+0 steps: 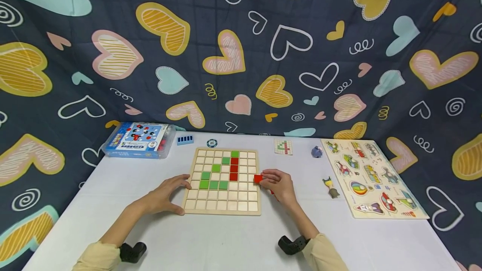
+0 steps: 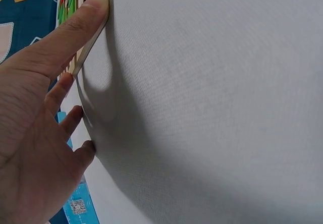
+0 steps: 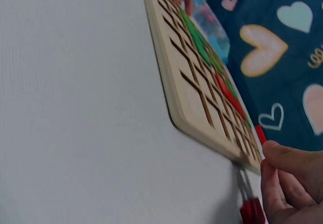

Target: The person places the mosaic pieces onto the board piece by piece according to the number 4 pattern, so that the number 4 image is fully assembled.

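Note:
A wooden grid board (image 1: 222, 213) lies on the table, with several green tiles (image 1: 203, 184) and a column of red tiles (image 1: 234, 169) set in its squares. At the board's left side, my left hand (image 1: 163, 195) has its fingers spread along the edge; the left wrist view shows the thumb (image 2: 93, 4) resting on the rim. My right hand (image 1: 280, 185) pinches a red square tile (image 1: 257, 178) at the right rim, between thumb and fingers. More red tiles (image 3: 252, 211) lie on the table beneath that hand, partly hidden by it.
Behind the board lie a small pattern card (image 1: 283, 147), a round chip (image 1: 212, 143) and a blue slotted piece (image 1: 185, 140). A boxed molecule kit (image 1: 137, 139) stands back left. To the right are small figures (image 1: 316, 152) and a picture puzzle board (image 1: 354, 204).

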Demonstrator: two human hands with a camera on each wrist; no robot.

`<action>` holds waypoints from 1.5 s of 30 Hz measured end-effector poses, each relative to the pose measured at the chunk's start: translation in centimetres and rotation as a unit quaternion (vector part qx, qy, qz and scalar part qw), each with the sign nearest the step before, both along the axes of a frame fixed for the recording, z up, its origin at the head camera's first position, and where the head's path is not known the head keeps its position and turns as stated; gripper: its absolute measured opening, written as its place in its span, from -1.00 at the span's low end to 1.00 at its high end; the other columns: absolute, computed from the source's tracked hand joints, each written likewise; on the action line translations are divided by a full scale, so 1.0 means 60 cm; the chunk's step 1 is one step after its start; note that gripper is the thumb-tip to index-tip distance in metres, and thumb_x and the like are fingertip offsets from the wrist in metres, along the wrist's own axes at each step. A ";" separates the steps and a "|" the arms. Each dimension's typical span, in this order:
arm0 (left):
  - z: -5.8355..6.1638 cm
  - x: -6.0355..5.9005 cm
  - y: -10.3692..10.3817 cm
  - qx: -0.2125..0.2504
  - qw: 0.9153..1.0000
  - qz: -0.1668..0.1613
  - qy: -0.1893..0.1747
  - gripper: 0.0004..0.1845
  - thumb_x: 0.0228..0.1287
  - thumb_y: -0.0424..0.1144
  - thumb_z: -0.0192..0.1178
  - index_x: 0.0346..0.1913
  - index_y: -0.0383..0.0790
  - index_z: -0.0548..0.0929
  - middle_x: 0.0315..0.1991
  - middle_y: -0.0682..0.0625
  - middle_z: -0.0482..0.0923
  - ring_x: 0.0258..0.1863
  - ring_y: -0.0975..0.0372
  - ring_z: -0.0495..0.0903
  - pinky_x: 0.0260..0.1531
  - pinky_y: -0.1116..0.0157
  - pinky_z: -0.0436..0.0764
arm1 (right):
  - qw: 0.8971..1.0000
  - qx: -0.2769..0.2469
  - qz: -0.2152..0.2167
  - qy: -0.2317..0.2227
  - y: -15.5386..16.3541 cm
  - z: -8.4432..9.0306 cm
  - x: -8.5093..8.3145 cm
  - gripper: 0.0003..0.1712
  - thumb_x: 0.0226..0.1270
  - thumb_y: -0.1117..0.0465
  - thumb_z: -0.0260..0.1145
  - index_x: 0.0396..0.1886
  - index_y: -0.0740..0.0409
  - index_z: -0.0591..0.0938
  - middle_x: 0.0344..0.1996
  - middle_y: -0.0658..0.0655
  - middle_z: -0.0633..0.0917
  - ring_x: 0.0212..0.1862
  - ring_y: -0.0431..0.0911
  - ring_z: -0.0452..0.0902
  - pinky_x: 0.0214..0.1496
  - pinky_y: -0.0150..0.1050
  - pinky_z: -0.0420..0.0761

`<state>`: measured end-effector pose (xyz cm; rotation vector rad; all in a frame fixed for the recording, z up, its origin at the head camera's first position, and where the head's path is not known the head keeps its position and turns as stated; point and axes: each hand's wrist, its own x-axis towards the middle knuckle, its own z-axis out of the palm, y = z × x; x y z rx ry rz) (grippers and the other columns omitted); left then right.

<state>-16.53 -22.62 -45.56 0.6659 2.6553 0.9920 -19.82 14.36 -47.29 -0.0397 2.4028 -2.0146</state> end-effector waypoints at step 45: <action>-0.001 0.000 0.000 -0.004 1.000 -0.001 0.001 -0.34 -0.19 -0.12 0.55 0.03 -0.09 0.46 0.38 -0.33 0.17 0.35 -0.32 0.05 0.25 -0.32 0.06 | 0.995 0.033 0.073 0.063 -0.108 0.015 0.025 -0.64 -0.04 0.59 0.41 -0.16 0.55 0.59 -0.26 0.47 0.68 -0.25 0.25 0.68 -0.18 -0.13 0.69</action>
